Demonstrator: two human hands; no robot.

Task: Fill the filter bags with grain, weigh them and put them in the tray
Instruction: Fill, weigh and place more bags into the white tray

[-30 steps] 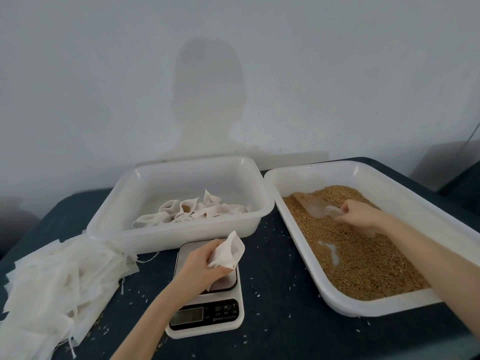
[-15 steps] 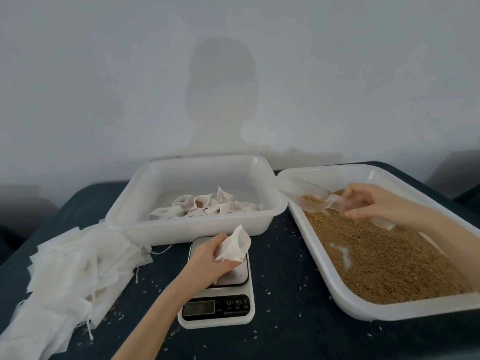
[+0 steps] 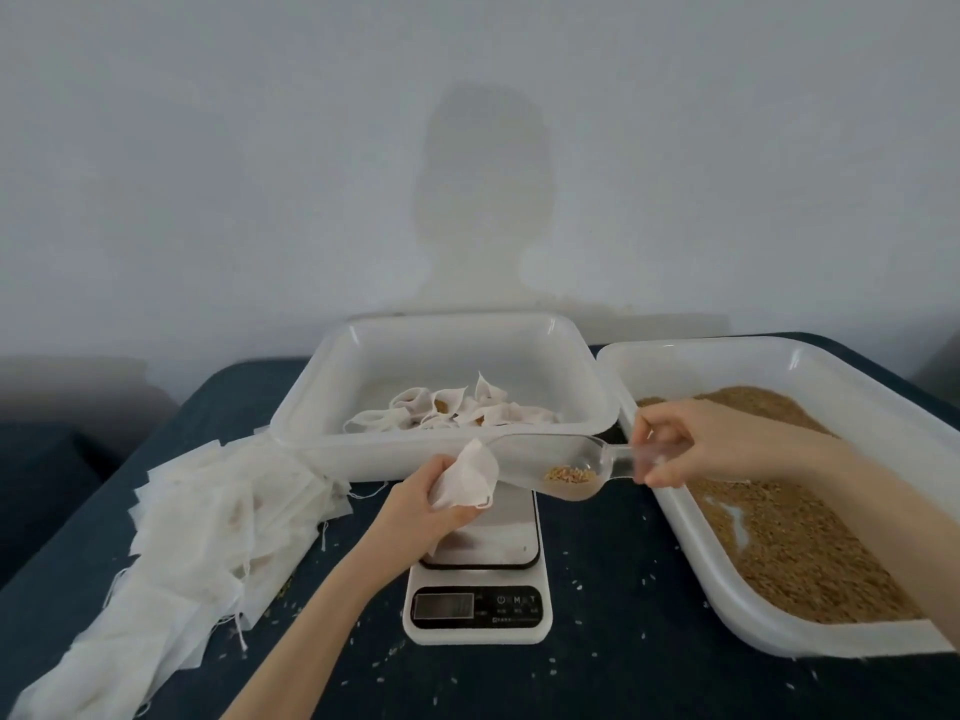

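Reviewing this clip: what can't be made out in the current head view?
- Scale display reading: too small and dim in the head view.
- Weighing platform: partly hidden by the left hand and the filter bag it grips.
- Bag's opening: faces the scoop, so its contents cannot be seen.
- Grain tray: its right end is cut off by the frame edge.
- Right hand covers the scoop handle's end.

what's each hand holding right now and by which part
The left hand grips a white fabric filter bag by its lower body, mouth toward the scoop. The right hand pinches a clear plastic scoop by its handle.
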